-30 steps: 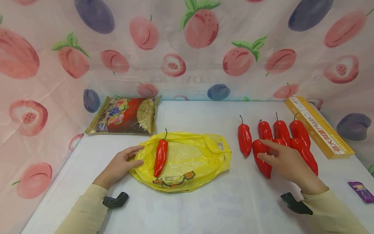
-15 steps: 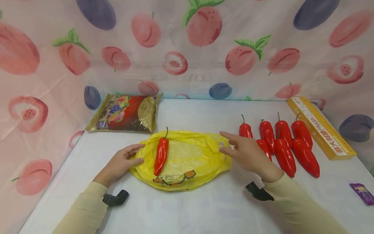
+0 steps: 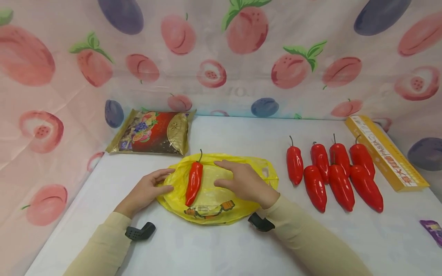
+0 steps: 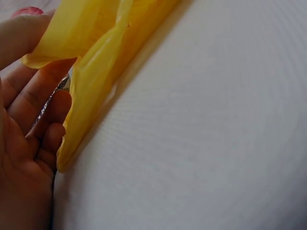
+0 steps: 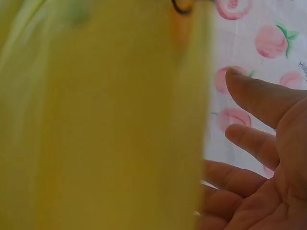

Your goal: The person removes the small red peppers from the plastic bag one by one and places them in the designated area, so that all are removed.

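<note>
A yellow plastic bag (image 3: 210, 189) lies spread on the table with its mouth facing up. One red chili pepper (image 3: 194, 183) lies in its left part, stem over the far rim. My left hand (image 3: 146, 191) holds the bag's left edge; in the left wrist view, yellow film (image 4: 91, 96) runs between the thumb and the fingers, some fingertips hidden behind it. Over the middle of the bag is my right hand (image 3: 246, 182), thumb and fingers spread with nothing between them. The right wrist view shows that hand (image 5: 268, 158) beside blurred yellow film (image 5: 110, 120).
Several red chili peppers (image 3: 342, 188) lie in a loose group at the right. Beyond them sits a yellow pasta box (image 3: 386, 153). A gold and red package (image 3: 152, 132) is at the back left, and a small purple packet (image 3: 431, 231) near the right edge.
My right hand has moved left from the pepper group, past the bag's right end, to above its middle. The peppers at the right are uncovered. My left hand stays at the bag's edge.
</note>
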`<state>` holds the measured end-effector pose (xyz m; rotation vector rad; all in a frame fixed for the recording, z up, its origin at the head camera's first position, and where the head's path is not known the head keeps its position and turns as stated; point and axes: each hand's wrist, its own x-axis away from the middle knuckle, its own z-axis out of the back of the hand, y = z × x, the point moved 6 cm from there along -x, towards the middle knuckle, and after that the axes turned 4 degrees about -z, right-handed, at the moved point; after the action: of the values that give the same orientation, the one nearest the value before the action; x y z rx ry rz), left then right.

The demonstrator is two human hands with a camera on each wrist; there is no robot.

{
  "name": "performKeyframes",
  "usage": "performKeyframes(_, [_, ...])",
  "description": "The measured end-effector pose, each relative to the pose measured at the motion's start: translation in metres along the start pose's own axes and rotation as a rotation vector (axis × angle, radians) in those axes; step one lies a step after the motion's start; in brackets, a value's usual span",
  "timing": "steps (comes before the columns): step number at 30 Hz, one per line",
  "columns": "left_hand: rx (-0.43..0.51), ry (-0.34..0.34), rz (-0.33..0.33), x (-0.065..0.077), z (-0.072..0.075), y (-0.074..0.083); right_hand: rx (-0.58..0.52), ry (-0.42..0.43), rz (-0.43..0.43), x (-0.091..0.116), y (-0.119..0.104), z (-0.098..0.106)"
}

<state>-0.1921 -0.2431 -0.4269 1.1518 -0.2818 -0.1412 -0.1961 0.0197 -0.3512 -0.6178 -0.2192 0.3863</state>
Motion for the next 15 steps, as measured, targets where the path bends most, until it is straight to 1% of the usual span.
performKeyframes(3, [-0.024, 0.008, -0.005, 0.000, 0.001, 0.000, -0.037, -0.031, 0.029, -0.007, -0.008, -0.011])
performKeyframes(7, [-0.043, 0.013, -0.003, 0.000, 0.001, 0.000, -0.052, -0.063, 0.049, -0.016, -0.014, -0.025])
performKeyframes(11, [-0.045, 0.010, -0.009, 0.000, 0.001, 0.001, -0.028, -0.093, 0.063, -0.023, -0.020, -0.037])
performKeyframes(15, [-0.033, 0.005, -0.024, 0.000, 0.001, 0.002, -0.005, -0.111, 0.073, -0.030, -0.027, -0.043])
